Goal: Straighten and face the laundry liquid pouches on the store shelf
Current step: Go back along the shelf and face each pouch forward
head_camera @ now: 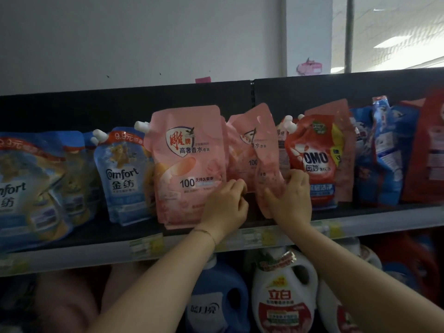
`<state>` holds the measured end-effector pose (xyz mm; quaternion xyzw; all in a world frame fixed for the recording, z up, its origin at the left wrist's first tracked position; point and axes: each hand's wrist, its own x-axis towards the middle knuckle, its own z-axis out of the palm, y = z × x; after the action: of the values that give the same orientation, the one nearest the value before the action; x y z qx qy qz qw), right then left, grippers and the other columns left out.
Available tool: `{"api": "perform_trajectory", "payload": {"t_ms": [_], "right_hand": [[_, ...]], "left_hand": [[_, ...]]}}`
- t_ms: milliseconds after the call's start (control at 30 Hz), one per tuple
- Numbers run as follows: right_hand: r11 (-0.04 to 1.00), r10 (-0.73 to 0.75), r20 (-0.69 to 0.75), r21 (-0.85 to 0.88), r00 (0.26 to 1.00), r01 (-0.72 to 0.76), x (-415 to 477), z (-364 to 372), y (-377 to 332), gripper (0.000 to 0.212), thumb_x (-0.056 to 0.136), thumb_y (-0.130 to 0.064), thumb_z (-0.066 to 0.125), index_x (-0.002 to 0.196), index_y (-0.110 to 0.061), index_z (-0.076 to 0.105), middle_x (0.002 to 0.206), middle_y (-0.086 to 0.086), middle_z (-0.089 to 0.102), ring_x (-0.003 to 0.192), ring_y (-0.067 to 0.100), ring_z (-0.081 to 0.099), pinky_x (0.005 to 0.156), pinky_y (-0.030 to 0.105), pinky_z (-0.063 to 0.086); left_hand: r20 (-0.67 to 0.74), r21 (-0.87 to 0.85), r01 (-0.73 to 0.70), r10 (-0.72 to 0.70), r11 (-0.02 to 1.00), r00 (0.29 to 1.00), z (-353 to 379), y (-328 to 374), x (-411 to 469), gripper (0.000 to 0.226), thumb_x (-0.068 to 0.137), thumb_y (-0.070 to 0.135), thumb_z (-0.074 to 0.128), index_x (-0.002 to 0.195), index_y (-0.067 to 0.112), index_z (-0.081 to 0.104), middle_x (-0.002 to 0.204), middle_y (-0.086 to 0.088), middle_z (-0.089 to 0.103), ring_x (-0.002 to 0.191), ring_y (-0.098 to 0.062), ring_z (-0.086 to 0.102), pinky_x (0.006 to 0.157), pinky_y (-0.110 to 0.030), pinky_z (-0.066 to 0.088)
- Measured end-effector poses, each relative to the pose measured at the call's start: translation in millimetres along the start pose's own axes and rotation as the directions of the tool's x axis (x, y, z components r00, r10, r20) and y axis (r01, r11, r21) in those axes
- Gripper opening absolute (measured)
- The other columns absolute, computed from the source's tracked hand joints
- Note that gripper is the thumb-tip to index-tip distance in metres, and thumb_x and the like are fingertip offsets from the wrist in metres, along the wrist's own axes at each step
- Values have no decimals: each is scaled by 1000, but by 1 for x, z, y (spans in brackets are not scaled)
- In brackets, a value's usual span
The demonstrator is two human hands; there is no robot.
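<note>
On the top shelf (374, 223), blue Comfort pouches (122, 176) slump at the left. Beside them the front pink pouch (189, 164) stands upright, the left hand (225, 205) curled onto its lower right edge. The right hand (290, 198) grips the bottom of a twisted, leaning pink pouch (260, 150), just beside the red OMO pouch (314, 159).

- To me the front pink pouch (189, 164) reads pale pink, with a red-and-white emblem, dark lettering, an orange swirl and a white spout.
- The second pink pouch (249, 152) is the same pale pink.
- I see the OMO pouch (312, 155) in red, with a white splash, dark blue letters and a blue band low down.
- The Comfort pouch (125, 179) is light blue with an orange-red top band.
- The shelf (101, 234) is black.
- Below it I make out a white jug (283, 296) with a red label, and a blue jug (216, 280).
</note>
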<state>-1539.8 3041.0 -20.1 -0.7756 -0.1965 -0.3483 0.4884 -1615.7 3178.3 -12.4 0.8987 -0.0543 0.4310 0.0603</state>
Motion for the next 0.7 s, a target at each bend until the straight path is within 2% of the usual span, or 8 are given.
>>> {"api": "perform_trajectory", "payload": {"t_ms": [100, 200, 267, 333, 400, 500, 600, 700], "right_hand": [[993, 110, 97, 41, 989, -115, -1, 4, 13, 62, 74, -33, 75, 118, -9, 40, 118, 9, 43, 111, 30, 44, 91, 45, 43], [990, 137, 160, 10, 978, -141, 2, 9, 17, 79, 68, -49, 76, 124, -11, 36, 124, 11, 43, 112, 34, 46, 91, 50, 45], [987, 163, 225, -25, 961, -161, 6, 12, 16, 86, 66, -57, 74, 128, -15, 33, 128, 11, 42, 111, 35, 48, 88, 49, 47], [985, 169, 282, -24, 944, -169, 12, 13, 15, 76, 72, -54, 72, 126, -17, 35, 127, 12, 47, 107, 35, 53, 83, 44, 49], [990, 137, 307, -27, 942, -135, 16, 12, 16, 56, 78, -47, 68, 119, -18, 42, 115, 8, 57, 98, 30, 58, 78, 39, 51], [994, 71, 376, 50, 924, -96, 22, 13, 19, 39, 81, -39, 66, 112, -21, 50, 96, -2, 61, 89, 21, 60, 78, 36, 52], [981, 14, 524, 157, 851, -113, 36, 20, 24, 33, 86, -30, 64, 116, -21, 55, 105, -4, 63, 102, 18, 61, 86, 30, 50], [951, -11, 650, 242, 760, -193, 50, 22, 28, 38, 88, -22, 66, 124, -13, 57, 116, 5, 65, 109, 22, 60, 96, 38, 50]], "left_hand": [[127, 3, 156, -155, 988, 980, 17, 14, 8, 20, 90, 18, 48, 109, 14, 51, 107, -2, 51, 96, -21, 51, 76, -32, 44], [182, 70, 274, -283, 959, 942, 33, 25, 13, 31, 92, 22, 45, 121, 12, 46, 120, -8, 49, 108, -28, 50, 85, -37, 42], [169, 93, 309, -321, 947, 932, 40, 26, 14, 29, 91, 21, 44, 118, 11, 46, 120, -9, 50, 109, -30, 50, 87, -38, 39], [125, 21, 360, -360, 933, 925, 44, 23, 14, 22, 90, 20, 45, 110, 10, 47, 116, -10, 52, 105, -30, 51, 85, -37, 40], [83, -89, 397, -390, 914, 917, 45, 19, 12, 18, 89, 17, 45, 105, 11, 46, 111, -10, 52, 102, -29, 52, 84, -39, 44], [41, -178, 392, -391, 902, 919, 47, 16, 9, 27, 86, 16, 50, 112, 11, 43, 112, -8, 51, 105, -26, 52, 87, -37, 45], [24, -200, 409, -413, 890, 910, 49, 17, 8, 51, 81, 20, 60, 125, 9, 38, 122, -10, 49, 114, -26, 50, 94, -36, 45], [-12, -137, 382, -387, 914, 922, 51, 17, 8, 64, 79, 27, 66, 130, 7, 33, 127, -10, 43, 120, -25, 44, 99, -32, 40]]}}
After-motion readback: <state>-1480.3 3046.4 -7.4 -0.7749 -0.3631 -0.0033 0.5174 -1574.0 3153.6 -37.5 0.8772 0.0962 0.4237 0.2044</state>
